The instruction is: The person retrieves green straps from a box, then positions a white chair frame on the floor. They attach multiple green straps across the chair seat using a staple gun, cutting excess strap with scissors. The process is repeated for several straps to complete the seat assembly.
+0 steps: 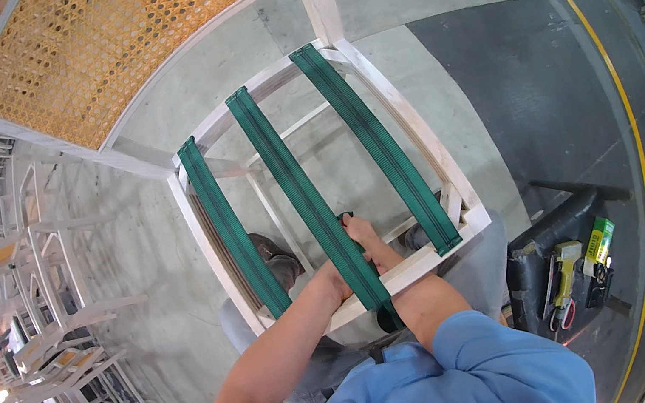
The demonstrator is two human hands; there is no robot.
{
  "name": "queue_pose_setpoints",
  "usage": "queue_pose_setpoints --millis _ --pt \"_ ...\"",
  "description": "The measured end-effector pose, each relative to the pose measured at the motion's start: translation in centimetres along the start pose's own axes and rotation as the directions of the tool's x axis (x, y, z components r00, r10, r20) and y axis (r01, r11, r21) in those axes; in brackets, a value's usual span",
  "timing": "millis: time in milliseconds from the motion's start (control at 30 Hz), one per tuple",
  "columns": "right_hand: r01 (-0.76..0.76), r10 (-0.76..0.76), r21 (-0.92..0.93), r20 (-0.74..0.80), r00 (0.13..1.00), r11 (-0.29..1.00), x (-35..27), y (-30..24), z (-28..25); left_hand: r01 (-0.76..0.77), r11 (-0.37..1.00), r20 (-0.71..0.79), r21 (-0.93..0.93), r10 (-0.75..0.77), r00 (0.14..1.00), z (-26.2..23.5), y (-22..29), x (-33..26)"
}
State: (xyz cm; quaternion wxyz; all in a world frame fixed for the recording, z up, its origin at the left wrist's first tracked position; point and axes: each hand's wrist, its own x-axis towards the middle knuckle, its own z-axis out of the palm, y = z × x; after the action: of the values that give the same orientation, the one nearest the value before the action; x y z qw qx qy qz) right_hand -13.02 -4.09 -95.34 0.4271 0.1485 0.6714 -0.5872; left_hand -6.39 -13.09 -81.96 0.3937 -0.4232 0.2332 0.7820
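A white wooden chair frame (402, 114) stands in front of me, with three green webbing straps running from its far rail to its near side. The middle strap (287, 169) lies over the near rail, its end hanging down in front. My left hand (335, 280) is at this strap beside the near rail, its fingers hidden behind the webbing. Inside the frame, my right hand (363, 236) is closed on a dark green piece of webbing at the middle strap's right edge. The left strap (232, 226) and right strap (378, 148) lie across the seat opening.
A woven cane backrest (138, 35) rises at the far left of the frame. At right, a black padded stand (531, 285) holds a yellow tool (566, 271), red-handled scissors (566, 318) and a green box (601, 239). Several white chair frames (71, 315) are stacked at left.
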Motion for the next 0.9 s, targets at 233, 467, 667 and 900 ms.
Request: queue_pose_setpoints --millis 233,467,667,900 --pt "-0.275 0.205 0.724 0.185 0.961 0.633 -9.1 -1.1 -2.9 -0.035 0.999 0.149 -0.006 0.036 0.988 1.2 1.1 -2.7" --pt "0.082 -0.070 -0.061 0.171 0.983 0.995 -30.1 -4.0 -8.3 -0.182 0.982 -0.006 0.058 0.183 0.983 0.9 1.1 -3.7" --pt "-0.127 -0.264 -0.351 -0.858 0.440 0.928 -41.6 2.4 -28.8 -0.194 0.974 -0.020 0.120 0.198 0.980 2.3 0.8 -4.2" --pt "-0.524 -0.163 -0.432 -0.861 0.482 0.734 -40.7 8.7 -35.9 -0.232 0.965 0.015 0.123 0.232 0.973 2.0 0.6 -4.5"
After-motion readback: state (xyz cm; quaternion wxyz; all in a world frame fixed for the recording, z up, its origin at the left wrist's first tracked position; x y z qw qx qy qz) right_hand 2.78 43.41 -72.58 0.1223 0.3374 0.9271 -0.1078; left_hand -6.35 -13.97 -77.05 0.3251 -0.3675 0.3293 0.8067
